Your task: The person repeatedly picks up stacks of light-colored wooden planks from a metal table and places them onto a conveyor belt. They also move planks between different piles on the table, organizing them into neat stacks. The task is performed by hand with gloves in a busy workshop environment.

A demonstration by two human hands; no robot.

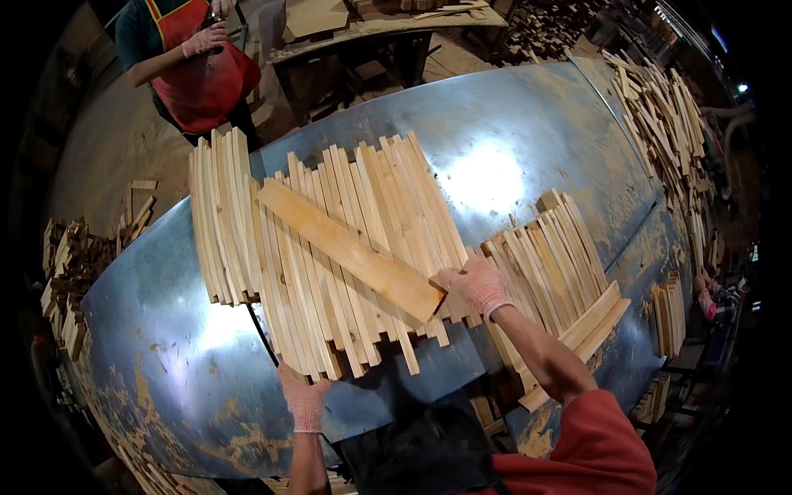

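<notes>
A wide row of pale wooden strips (396,194) lies side by side on a metal-topped table, their ends uneven. Across them, slanting from upper left to lower right, rests a broader, darker flat wooden board (351,252). My right hand (478,286), in a pinkish knit glove, is closed at the board's lower right end, beside the row's right edge; its fingertips are partly hidden. At the near left ends of the strips is my left hand (303,400), gloved alike, its fingers bent against them.
The metal table (536,107) is dusted with sawdust. More strips (549,264) are stacked to the right, another bundle (221,219) at the left. Across the table stands a person in a red apron (202,87). Piles of wood scraps (660,124) lie beyond the right edge.
</notes>
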